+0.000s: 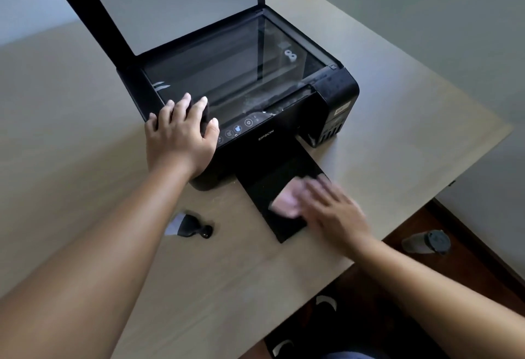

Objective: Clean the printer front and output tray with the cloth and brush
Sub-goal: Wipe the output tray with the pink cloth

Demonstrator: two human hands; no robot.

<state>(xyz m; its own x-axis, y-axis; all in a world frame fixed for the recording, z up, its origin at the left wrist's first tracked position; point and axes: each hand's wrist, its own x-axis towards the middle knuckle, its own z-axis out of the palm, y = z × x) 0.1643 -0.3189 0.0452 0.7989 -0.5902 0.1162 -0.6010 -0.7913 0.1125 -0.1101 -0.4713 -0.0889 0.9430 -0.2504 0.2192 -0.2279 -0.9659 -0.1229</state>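
Observation:
A black printer [335, 94] stands on a beige table with its scanner lid raised. Its black output tray [264, 179] sticks out toward me from the front. My left hand [181, 134] lies flat on the printer's front left corner, fingers spread, holding nothing. My right hand [332, 211], blurred, presses a pink cloth [285, 201] onto the near right part of the tray. A small brush [189, 226] with a black handle and pale bristles lies on the table left of the tray, untouched.
The table [397, 143] ends close behind my right wrist, with dark floor below. A grey bottle with a dark cap [426, 242] lies on the floor at the right. My dark shoes [326, 303] show under the table edge.

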